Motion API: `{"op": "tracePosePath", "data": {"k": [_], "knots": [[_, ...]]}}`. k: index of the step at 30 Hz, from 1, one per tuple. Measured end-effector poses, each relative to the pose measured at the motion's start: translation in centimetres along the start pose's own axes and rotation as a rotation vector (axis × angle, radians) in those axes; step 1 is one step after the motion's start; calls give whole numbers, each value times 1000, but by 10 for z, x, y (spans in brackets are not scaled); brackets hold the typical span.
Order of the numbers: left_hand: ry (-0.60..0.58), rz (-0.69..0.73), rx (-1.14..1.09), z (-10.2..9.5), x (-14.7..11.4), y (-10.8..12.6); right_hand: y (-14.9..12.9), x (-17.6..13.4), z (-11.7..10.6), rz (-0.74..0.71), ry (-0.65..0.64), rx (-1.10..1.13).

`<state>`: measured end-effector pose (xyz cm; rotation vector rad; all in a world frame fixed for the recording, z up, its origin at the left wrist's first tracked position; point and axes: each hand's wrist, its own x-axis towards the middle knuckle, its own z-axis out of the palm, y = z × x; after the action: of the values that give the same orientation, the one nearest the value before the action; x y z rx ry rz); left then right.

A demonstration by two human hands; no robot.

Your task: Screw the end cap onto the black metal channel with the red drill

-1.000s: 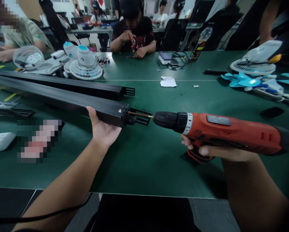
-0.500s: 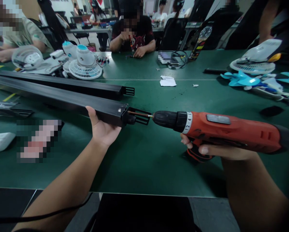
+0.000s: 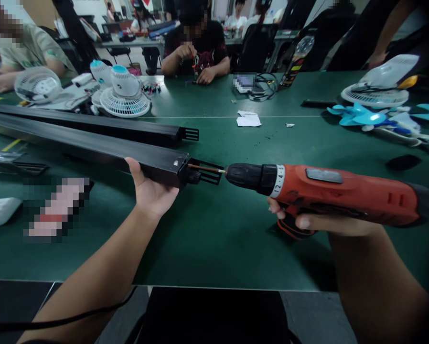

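L hand's [image 3: 153, 195] grip: round blk bar [image 3: 128, 145]; R hand [image 3: 338, 226]: grasping drill [image 3: 358, 193], bit [image 3: 204, 167] at bar's end (contact unclear). Slotted bracket [image 3: 211, 180] on; work there prob. unfinished.

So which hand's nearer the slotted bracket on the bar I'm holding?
Left. Your left hand holds the black bar left of the slotted bracket; your right hand is farther off, around the drill handle.

Left hand [image 3: 153, 193] holding black beam [image 3: 143, 150], right hand [image 3: 339, 225] — red drill [image 3: 358, 193]

Bar [image 3: 96, 142] smooth satin metal; drill [image 3: 354, 193] matt plastic; tabletop [image 3: 229, 248] smooth, glossy
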<state>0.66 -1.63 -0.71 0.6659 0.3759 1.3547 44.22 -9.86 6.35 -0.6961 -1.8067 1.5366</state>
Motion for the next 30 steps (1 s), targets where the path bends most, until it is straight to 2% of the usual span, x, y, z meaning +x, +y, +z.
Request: {"op": "tracePosePath", "data": {"k": [8, 18, 24, 30], "knots": [[55, 14, -62, 4, 1, -2, 4, 0, 0, -23, 8, -7], [21, 0, -74, 5, 0, -1, 1, 2, -2, 14, -49, 18], [113, 21, -37, 15, -1, -4, 4, 0, -4, 38, -56, -5], [103, -25, -101, 6, -1, -1, 8, -1, -5, 0, -46, -40]]}}
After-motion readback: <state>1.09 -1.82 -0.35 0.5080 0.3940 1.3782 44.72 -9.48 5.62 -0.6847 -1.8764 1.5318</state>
